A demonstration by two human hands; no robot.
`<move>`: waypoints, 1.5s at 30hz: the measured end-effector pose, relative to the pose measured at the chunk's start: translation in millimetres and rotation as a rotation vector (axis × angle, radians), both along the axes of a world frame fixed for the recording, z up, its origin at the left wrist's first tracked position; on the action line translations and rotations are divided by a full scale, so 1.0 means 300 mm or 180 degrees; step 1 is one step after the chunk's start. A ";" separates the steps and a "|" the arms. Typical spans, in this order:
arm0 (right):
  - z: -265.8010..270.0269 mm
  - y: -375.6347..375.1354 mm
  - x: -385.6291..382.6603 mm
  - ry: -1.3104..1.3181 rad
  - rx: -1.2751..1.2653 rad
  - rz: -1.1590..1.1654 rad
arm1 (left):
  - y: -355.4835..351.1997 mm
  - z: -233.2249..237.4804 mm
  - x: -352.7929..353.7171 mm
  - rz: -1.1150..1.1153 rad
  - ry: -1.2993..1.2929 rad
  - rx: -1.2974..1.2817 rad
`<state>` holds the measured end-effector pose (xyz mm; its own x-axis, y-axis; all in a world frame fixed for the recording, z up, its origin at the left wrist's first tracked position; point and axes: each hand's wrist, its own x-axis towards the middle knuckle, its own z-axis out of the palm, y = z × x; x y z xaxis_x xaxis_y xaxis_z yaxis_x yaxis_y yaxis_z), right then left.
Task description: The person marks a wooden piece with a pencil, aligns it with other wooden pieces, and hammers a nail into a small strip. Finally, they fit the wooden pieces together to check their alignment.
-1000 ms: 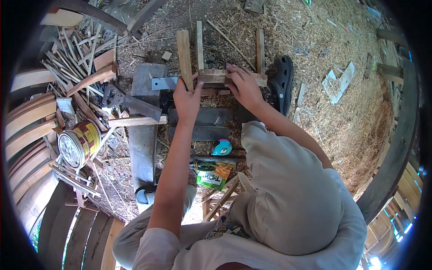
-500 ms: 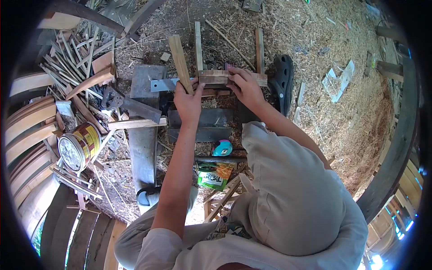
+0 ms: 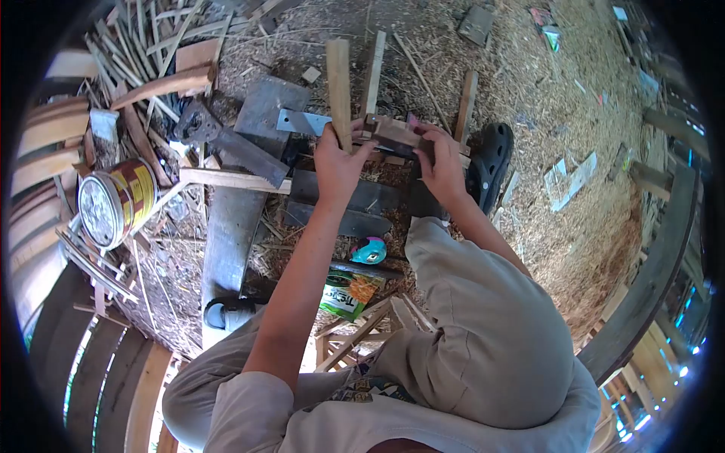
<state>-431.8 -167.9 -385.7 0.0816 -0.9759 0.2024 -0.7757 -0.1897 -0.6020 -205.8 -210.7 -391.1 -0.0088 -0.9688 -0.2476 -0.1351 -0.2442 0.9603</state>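
Note:
My left hand (image 3: 339,164) is closed around the lower end of an upright pale wooden strip (image 3: 338,83). Its fingertips also reach the near end of a short brown wooden block (image 3: 396,134). My right hand (image 3: 445,167) grips the block's other end, thumb toward me. From behind the strip, a flat metal strip (image 3: 294,121) with a hole in its end sticks out to the left. Below the hands is a dark, angled board piece (image 3: 343,198). A handsaw (image 3: 243,155) lies left of my left hand, its blade resting near a pale wooden bar (image 3: 234,178).
A teal tape measure (image 3: 368,251) and a green packet (image 3: 349,294) lie between my legs. Left are a paint tin (image 3: 115,204) and piled offcuts (image 3: 140,57). My clog (image 3: 492,162) stands at right on shavings-covered ground (image 3: 574,241).
The view has shifted and turned slightly clockwise. The block has rotated in my hands, showing a different face. The wooden strip now stands more upright in view, still in my left hand.

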 end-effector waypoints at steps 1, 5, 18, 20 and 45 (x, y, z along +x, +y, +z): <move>-0.001 0.000 -0.001 0.0007 0.0015 0.0055 | -0.004 0.006 0.005 0.0055 0.0007 0.0015; 0.009 -0.029 -0.004 0.0179 0.0554 -0.0145 | -0.029 0.008 0.008 -0.0059 -0.0542 -0.0044; 0.061 -0.115 0.004 0.0268 0.0725 0.0246 | -0.096 -0.044 0.010 -0.0238 -0.0732 0.0038; 0.053 -0.126 0.000 0.0304 0.0786 0.0272 | -0.104 -0.073 0.016 -0.0274 -0.0704 -0.0015; 0.038 -0.130 0.041 0.0642 0.0635 0.0220 | -0.132 -0.082 0.040 -0.0607 -0.0620 0.0101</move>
<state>-419.4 -206.9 -374.5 0.1683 -0.9855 -0.0199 -0.8728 -0.1396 -0.4676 -193.8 -250.2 -415.8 -0.1396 -0.9460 -0.2926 -0.3630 -0.2260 0.9040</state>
